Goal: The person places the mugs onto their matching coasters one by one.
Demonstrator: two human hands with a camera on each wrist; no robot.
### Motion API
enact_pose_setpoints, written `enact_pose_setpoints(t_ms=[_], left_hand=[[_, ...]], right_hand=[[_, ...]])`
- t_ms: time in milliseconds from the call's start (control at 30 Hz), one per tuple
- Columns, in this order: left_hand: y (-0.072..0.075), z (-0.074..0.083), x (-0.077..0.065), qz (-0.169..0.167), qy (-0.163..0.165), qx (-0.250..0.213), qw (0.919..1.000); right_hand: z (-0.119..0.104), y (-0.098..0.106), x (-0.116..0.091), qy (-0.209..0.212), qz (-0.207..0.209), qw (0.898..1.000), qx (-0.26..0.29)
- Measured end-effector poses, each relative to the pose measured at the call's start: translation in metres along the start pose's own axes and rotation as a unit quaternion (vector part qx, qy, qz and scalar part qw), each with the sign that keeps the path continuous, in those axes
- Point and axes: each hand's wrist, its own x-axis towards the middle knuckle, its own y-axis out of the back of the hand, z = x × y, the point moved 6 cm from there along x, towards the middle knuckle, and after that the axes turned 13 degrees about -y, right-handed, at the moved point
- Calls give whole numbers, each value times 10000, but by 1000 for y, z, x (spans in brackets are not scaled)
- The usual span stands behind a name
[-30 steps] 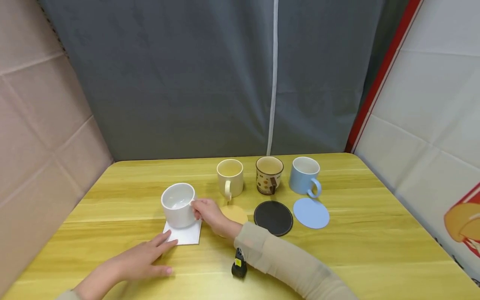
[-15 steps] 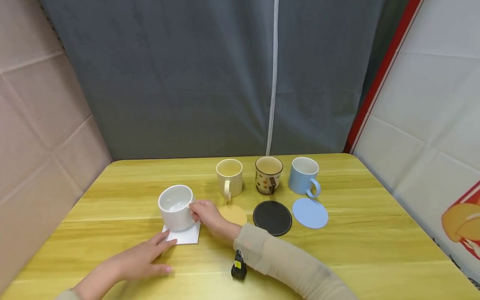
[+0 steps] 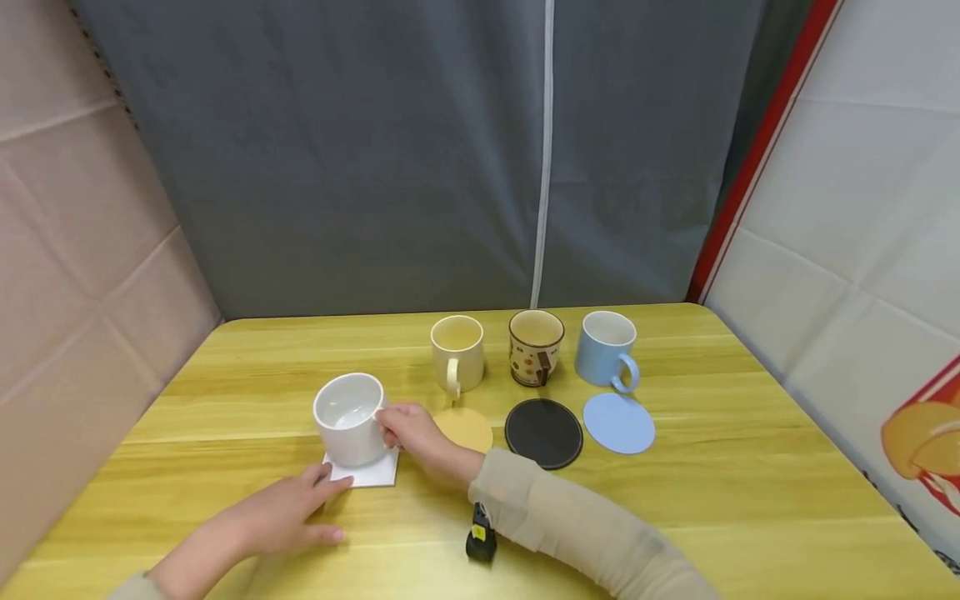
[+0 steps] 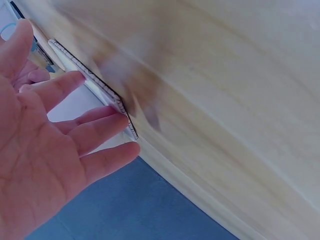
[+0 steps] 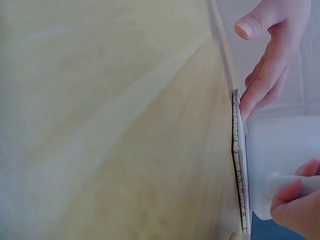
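Observation:
A wide white mug [image 3: 351, 429] sits over a square white coaster [image 3: 375, 474] at the left of the table. My right hand [image 3: 412, 432] pinches the mug's handle from the right side; in the right wrist view thumb and fingers close round that handle [image 5: 300, 184]. My left hand [image 3: 281, 517] lies low at the coaster's near left corner, its fingers extended. Seen from the left wrist, those fingertips [image 4: 120, 120] touch the coaster's stitched edge [image 4: 112, 95]. The mug hides the far part of the coaster.
Behind stand a cream mug [image 3: 459, 354], a patterned brown mug [image 3: 536, 346] and a light blue mug [image 3: 606, 350]. Before them lie round coasters: yellow [image 3: 467, 428], black [image 3: 543, 433] and blue [image 3: 619, 423]. A black wrist device [image 3: 481, 537] hangs by the right sleeve. A grey curtain [image 3: 375, 167] closes the back.
The white mug, with my right hand on its handle, has shifted slightly left and toward me over the coaster. My left hand stays at the coaster's corner.

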Motion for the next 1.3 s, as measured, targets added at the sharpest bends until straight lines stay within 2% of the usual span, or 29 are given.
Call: enact_pose_setpoints(t_ms=[233, 567, 1000, 1100, 1300], left_hand=[[0, 0, -1, -16, 80, 84, 9999], [1, 2, -1, 30, 15, 167, 9999], [1, 4, -1, -57, 48, 87, 9999], [1, 4, -1, -56, 44, 100, 9999], [2, 4, -2, -12, -44, 191, 9998]], right_hand=[[1, -1, -3, 26, -52, 10000, -59], [2, -2, -6, 12, -33, 9999, -155], [1, -1, -12, 73, -13, 9999, -150], [1, -1, -14, 84, -50, 9997, -214], [-4, 0, -17, 243, -186, 9971, -701]])
